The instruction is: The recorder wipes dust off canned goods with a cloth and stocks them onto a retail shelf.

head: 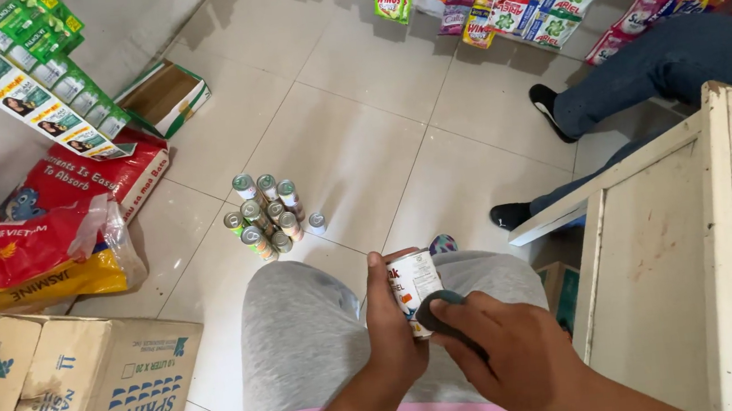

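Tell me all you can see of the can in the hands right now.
The can is a small cylinder, apparently metal, with a mostly white paper label showing red and orange print. It is held roughly upright above the person's grey-clad lap. The left hand wraps its side from the left, thumb along the label. The right hand presses a dark grey cloth or pad against its lower right side. Its top rim is visible; the bottom is hidden.

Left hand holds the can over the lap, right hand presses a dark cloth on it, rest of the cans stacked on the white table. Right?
Not quite. The head view shows the other cans standing on the tiled floor, not on the white table. The rest holds: left hand grips the can over the lap, right hand presses a dark cloth on it.
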